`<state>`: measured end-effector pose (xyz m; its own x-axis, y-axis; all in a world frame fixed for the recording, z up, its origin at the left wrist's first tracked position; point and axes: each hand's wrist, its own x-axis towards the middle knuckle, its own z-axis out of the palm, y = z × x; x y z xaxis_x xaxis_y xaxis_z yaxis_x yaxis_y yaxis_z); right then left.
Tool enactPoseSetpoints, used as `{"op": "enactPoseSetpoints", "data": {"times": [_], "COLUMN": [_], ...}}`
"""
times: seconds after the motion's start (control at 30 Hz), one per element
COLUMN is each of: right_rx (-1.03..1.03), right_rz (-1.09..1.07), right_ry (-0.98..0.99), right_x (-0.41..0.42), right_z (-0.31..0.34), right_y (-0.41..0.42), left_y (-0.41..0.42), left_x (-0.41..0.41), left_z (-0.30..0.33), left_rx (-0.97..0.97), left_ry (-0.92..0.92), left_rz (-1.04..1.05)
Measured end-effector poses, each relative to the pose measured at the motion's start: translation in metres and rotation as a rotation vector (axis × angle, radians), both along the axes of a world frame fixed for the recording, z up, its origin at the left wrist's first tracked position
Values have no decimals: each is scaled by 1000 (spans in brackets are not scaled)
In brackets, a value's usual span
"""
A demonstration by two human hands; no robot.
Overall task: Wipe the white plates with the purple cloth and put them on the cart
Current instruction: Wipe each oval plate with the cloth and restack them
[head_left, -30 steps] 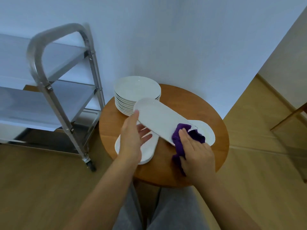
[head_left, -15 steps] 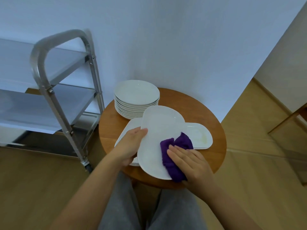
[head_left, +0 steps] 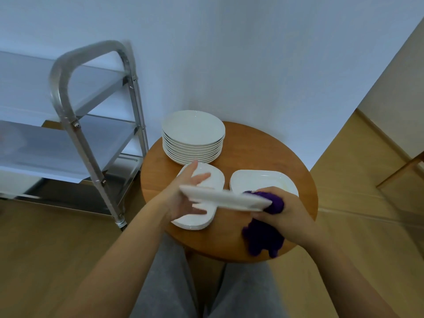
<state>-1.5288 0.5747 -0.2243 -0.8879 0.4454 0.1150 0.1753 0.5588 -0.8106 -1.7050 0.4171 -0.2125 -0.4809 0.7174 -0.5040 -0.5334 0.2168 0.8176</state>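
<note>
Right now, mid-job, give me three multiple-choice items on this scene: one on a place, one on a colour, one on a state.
1. Where does the stack of round plates stand?
A. on the cart
B. at the back of the round table
C. on the floor

2. What colour is the cloth?
A. purple
B. yellow
C. green

3. How is the held plate?
A. flat on the table
B. resting on the round stack
C. lifted between both hands, seen nearly edge-on

Answers:
1 B: the stack sits on the wooden top near the wall.
2 A: it is dark purple in the right hand.
3 C: the left hand holds one end and the right hand, with the cloth, holds the other.
</note>
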Motion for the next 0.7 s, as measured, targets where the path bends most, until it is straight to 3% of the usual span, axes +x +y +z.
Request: {"op": "enactPoseSetpoints", "data": {"times": [0.17,0.3,0.4,0.47,0.57,0.63,0.7], "right_rx": [-674,-959,-1064,-1028,-733,-504,-171], "right_rz": [42,-33,-167,-331,-569,-459,-205], "right_ry": [-14,-6,42,118,287,363,273], "right_x": [-3,-5,-7,-8,-11,-13,-22], "right_z": [-1,-13,-14,-11,3,19,25], "right_y": [-1,-13,-26,-33,-33,-39,-54], "left_y": [14,8,2,2,0,2,7], "left_x": [11,12,14,14,12,15,24], "left_z": [0,-8,-10,-11,-1,8,17], "left_rx": [334,455,489,469,386,305,243], "left_ry": [26,-83,-252,-270,-179,-64,30], "left_rz": [143,55,3,68,151,127,61]}}
